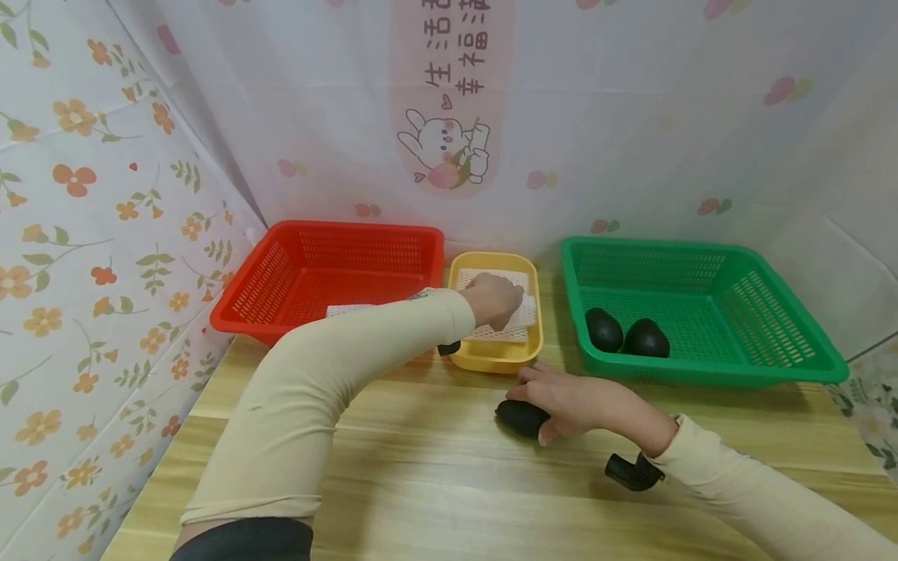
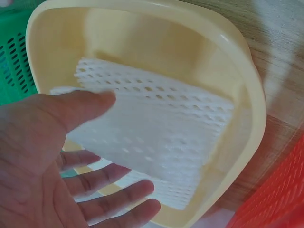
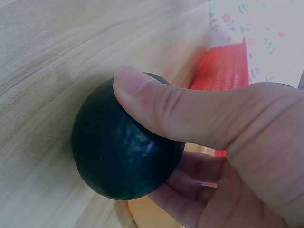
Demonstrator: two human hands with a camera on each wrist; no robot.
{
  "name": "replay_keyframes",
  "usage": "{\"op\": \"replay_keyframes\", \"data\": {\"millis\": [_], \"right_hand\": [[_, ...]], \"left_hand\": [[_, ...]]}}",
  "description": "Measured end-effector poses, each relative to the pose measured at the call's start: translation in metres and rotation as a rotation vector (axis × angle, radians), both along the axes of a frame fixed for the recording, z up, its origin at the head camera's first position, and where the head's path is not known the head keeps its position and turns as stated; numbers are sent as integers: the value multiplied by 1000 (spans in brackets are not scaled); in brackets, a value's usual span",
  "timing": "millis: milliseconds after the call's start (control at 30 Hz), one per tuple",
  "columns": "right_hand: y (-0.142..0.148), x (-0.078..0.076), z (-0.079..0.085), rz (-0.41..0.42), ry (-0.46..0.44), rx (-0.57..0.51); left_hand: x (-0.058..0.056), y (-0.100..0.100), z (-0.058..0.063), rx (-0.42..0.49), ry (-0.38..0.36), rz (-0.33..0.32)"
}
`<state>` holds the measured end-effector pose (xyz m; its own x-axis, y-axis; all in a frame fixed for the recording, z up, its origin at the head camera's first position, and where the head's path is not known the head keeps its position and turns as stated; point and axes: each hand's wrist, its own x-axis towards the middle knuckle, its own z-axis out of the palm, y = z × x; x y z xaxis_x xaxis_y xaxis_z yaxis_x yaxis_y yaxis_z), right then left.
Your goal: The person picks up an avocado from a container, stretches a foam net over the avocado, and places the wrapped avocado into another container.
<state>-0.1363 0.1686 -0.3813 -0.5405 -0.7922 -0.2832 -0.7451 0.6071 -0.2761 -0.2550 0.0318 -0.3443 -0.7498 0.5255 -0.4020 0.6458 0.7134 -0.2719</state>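
Observation:
My left hand [image 1: 494,300] is over the yellow basket [image 1: 494,365], its thumb on top of a white foam net sleeve [image 2: 128,128] and fingers at its lower edge. More white netting lies beneath that sleeve. My right hand [image 1: 571,401] grips a dark avocado [image 1: 521,419] on the table in front of the yellow basket. In the right wrist view, the thumb presses the top of the avocado [image 3: 126,147], while the other fingers are partly hidden behind it.
On the right, a green basket [image 1: 708,374] holds two dark avocados [image 1: 647,338]. The red basket [image 1: 330,284] stands at left with a piece of white netting [image 1: 348,309] inside, partly hidden by my left arm. A patterned cloth [image 1: 316,117] hangs behind the wooden table [image 1: 435,467].

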Motion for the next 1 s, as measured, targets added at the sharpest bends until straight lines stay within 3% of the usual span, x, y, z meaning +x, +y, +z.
{"op": "replay_keyframes", "data": {"millis": [300,633,833,1000], "right_hand": [[-1,1,3,-16,-8,3],[0,3,4,-31,-27,-4],[1,2,3,-15,-12,-20],[2,1,2,8,10,-33]], "left_hand": [[-3,-3,-1,2,28,-114],[-4,-13,16,44,26,-150],[5,-24,31,120,82,-257],[19,-37,48,186,125,-309]]}}
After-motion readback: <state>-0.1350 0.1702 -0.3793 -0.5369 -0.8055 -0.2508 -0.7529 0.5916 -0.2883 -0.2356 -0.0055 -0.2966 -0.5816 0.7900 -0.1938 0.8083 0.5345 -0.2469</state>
